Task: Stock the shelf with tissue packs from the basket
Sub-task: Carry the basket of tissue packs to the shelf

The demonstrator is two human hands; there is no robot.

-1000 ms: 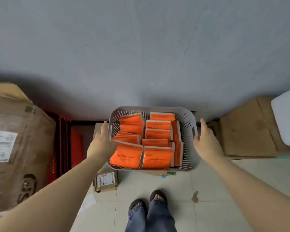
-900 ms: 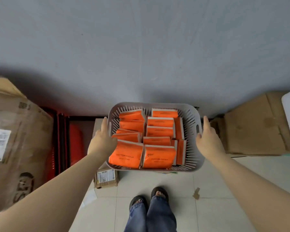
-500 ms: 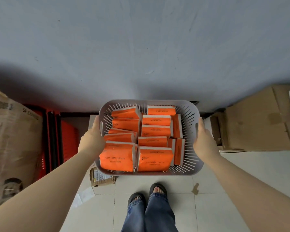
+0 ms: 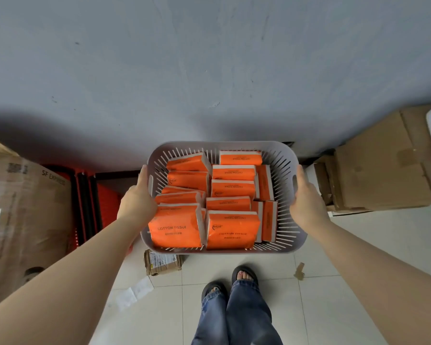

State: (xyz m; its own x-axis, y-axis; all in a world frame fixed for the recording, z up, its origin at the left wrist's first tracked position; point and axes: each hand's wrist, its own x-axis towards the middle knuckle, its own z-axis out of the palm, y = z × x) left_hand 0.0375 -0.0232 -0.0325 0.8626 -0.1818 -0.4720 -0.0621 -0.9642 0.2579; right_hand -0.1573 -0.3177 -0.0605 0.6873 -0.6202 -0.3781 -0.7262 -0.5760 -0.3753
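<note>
1. My left hand grips the left side of the basket. The thumb lies along the rim. The fingers go round the outside of the wall, so I cannot see their tips.
2. My right hand grips the right side of the basket the same way. Its thumb lies by the handle slot and its fingers are hidden behind the wall.
3. The basket is grey with slots in its walls, and I hold it up between both hands.
4. The tissue packs are all inside the basket. They are orange with white edges and packed close together, some flat and some on their sides.
5. Past the basket is a plain grey wall.
6. Left of the basket are red crates, and further left a big brown box.
7. Right of the basket are more brown boxes.
8. Below the basket, on the tiled floor, lies a small box with a white paper near it.
9. On the near side of the basket I see my feet in sandals and my jeans.
</note>
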